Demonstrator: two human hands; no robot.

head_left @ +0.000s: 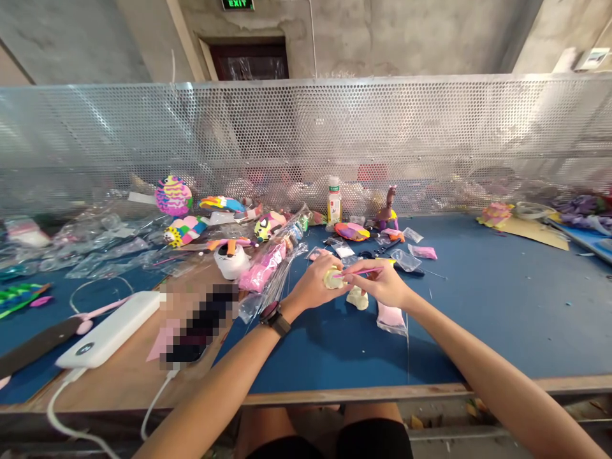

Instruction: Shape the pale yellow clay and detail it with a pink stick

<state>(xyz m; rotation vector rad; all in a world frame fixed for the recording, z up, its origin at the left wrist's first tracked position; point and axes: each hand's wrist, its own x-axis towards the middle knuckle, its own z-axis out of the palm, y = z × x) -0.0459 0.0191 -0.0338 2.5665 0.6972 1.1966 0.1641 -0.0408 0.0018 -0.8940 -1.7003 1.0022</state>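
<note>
My left hand (pixel 315 285) is closed around a pale yellow lump of clay (pixel 333 278) just above the blue table top (pixel 478 306). My right hand (pixel 382 285) pinches a thin pink stick tool (pixel 358 272) whose tip rests on that lump. A second cream lump of clay (pixel 358 298) lies on the table right below both hands. A small bag of pink clay (pixel 391 317) lies under my right wrist. A dark watch sits on my left wrist.
Finished colourful clay figures (pixel 173 196), a small bottle (pixel 334 199) and many clear plastic bags (pixel 95 248) crowd the back left. A white power bank (pixel 112 328) with cable lies on a wooden board at left. A perforated metal screen (pixel 306 140) closes the back.
</note>
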